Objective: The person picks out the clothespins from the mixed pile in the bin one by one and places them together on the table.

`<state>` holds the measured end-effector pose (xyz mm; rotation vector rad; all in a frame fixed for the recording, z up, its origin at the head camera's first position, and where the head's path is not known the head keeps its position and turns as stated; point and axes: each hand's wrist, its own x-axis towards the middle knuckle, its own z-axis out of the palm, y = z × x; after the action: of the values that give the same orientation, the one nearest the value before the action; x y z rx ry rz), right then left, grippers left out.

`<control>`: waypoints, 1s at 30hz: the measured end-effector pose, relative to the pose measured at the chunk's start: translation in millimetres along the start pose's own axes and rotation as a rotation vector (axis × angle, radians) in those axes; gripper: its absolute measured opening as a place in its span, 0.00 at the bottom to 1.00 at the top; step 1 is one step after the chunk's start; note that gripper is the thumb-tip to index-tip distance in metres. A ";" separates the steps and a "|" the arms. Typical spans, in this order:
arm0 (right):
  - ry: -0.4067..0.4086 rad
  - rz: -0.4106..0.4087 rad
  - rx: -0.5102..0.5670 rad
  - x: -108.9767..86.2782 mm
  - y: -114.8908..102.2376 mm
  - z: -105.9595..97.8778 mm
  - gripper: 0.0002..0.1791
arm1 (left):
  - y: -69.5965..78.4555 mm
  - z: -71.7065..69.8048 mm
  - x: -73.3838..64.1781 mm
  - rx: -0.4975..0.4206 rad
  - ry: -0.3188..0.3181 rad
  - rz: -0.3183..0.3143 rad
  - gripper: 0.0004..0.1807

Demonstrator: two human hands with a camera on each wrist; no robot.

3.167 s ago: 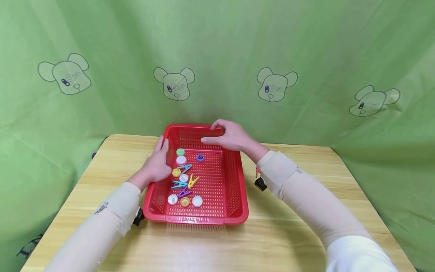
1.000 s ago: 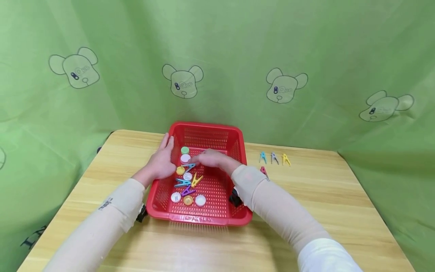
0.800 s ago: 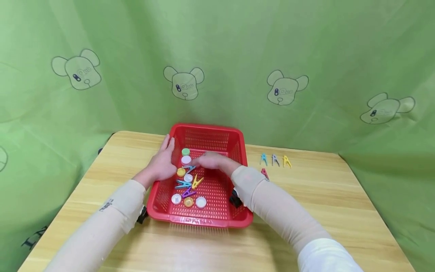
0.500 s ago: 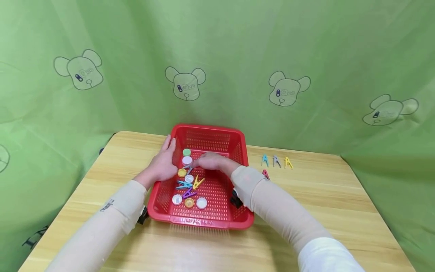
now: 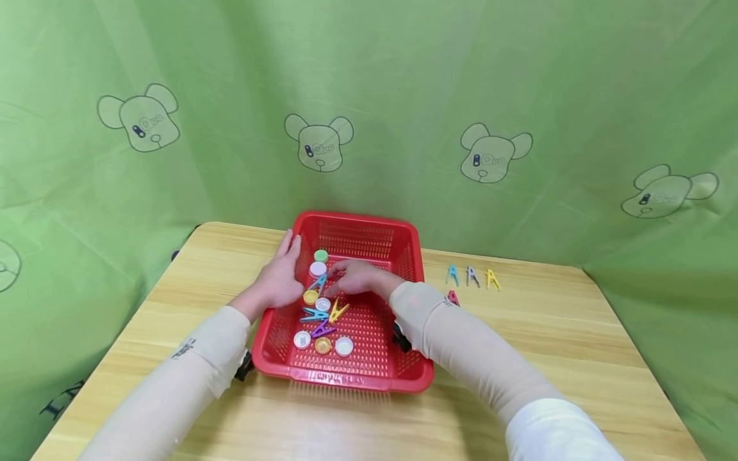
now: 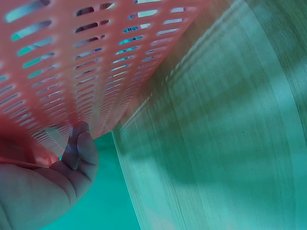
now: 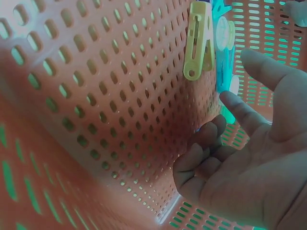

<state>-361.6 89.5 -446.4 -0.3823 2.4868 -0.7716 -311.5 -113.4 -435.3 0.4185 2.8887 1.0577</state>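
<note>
A red plastic basket (image 5: 357,379) stands on the table, its left rim gripped by my left hand (image 5: 279,279). In the left wrist view, this hand's fingers (image 6: 86,146) lie along the outer wall. Inside the basket, my right hand (image 5: 359,276) is low over the floor, thumb and index finger apart with nothing between them. Its index fingertip (image 7: 226,97) is close to a blue clothespin (image 5: 318,283). Nearby are a yellow clothespin (image 5: 337,311), another blue clothespin (image 5: 314,314) and a purple clothespin (image 5: 323,329). A pink-white bottle cap (image 5: 317,269) and a green cap (image 5: 320,255) sit farther back.
More caps lie along the basket's left and front, including a gold cap (image 5: 323,346) and a white cap (image 5: 344,346). Right of the basket, a blue clothespin (image 5: 452,275), a grey-purple clothespin (image 5: 472,276), a yellow clothespin (image 5: 492,279) and a red clothespin (image 5: 453,298) lie on the table.
My right hand has come down from above the rim into the basket. Its fingers have since parted beside the blue clothespin, which has turned. My left hand keeps its grip.
</note>
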 end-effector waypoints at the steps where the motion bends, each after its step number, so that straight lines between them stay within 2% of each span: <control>1: 0.003 0.005 0.011 -0.1 0.1 0.6 0.27 | -0.3 0.1 0.1 0.001 -0.001 -0.001 0.58; 4: 0.028 -0.001 0.010 0.5 1.4 2.2 0.26 | -0.8 0.9 0.3 0.001 0.001 -0.010 0.58; 9: 0.078 -0.035 -0.065 2.7 4.6 4.1 0.26 | 0.3 3.0 -0.4 -0.008 -0.002 -0.012 0.58; 16: 0.121 -0.030 -0.127 3.1 3.9 6.7 0.28 | 2.6 3.2 -2.0 -0.007 0.002 -0.015 0.58; 27: 0.164 -0.001 -0.170 2.6 -0.4 18.2 0.33 | 1.6 3.7 -2.4 -0.011 -0.002 -0.016 0.58; 30: 0.176 -0.004 -0.148 1.9 -1.2 19.9 0.35 | 3.2 2.2 -2.5 -0.023 -0.005 -0.022 0.58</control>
<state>-352.3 78.9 -460.6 -0.3866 2.7186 -0.6499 -308.0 -110.3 -435.1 0.3860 2.8668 1.0844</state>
